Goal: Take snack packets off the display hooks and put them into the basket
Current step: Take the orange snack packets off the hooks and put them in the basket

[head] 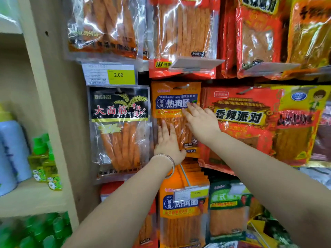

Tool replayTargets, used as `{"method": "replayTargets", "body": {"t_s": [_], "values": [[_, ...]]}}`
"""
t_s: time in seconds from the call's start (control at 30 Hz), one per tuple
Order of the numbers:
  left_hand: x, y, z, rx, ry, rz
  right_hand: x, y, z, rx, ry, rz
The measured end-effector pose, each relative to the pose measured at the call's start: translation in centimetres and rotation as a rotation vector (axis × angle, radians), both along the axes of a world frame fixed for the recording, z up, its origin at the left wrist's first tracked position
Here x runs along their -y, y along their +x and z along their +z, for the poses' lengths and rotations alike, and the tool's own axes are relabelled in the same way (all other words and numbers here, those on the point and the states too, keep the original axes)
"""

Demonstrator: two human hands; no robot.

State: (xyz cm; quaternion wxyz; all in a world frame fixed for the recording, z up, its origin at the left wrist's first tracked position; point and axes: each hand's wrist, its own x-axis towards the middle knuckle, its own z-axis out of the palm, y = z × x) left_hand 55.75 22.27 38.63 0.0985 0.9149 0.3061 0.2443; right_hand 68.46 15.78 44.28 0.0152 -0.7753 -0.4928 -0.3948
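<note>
An orange snack packet (174, 99) with a blue label hangs from a metal display hook (186, 85) in the middle of the rack. My left hand (167, 140), with a bracelet on its wrist, lies flat against the packet's lower half with straight fingers. My right hand (200, 120) reaches in from the right, and its straight fingers touch the packet's right side just under the label. Neither hand grips the packet. No basket is in view.
A black packet (119, 127) hangs left of the orange one, a red packet (240, 126) to its right. More packets fill the rows above and below, with a yellow 2.00 price tag (120, 74). Cream shelves on the left hold bottles (12, 149).
</note>
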Motion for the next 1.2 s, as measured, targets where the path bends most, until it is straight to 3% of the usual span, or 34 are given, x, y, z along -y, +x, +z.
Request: {"method": "replayTargets", "body": {"t_s": [0.13,0.33,0.5,0.63,0.8,0.93,1.2], "values": [[-0.4,0.3,1.1,-0.074,-0.046,0.038,-0.3,-0.2,1.1,-0.137,-0.067,0.048],[1.0,-1.1,2.3,-0.079,-0.151,-0.05,2.7,-2.2,2.1,-0.642,0.095,0.327],[4.9,-5.8,0.4,0.079,-0.17,-0.171,7.8,-5.6,-1.4,-0.887,0.306,0.483],[8.6,-13.0,-5.5,0.247,-0.367,-0.191,12.7,-9.5,-7.4,-1.182,0.295,0.585],[12.7,-24.6,-17.5,0.185,-0.64,0.041,18.4,-15.9,-17.7,-1.456,0.217,0.512],[15.9,-34.0,-26.3,0.019,-0.841,0.3,21.4,-22.0,-26.8,-1.654,0.062,0.37],[20.3,-49.7,-36.1,-0.062,-1.139,0.694,22.4,-35.2,-39.2,-1.841,-0.375,0.049]]}}
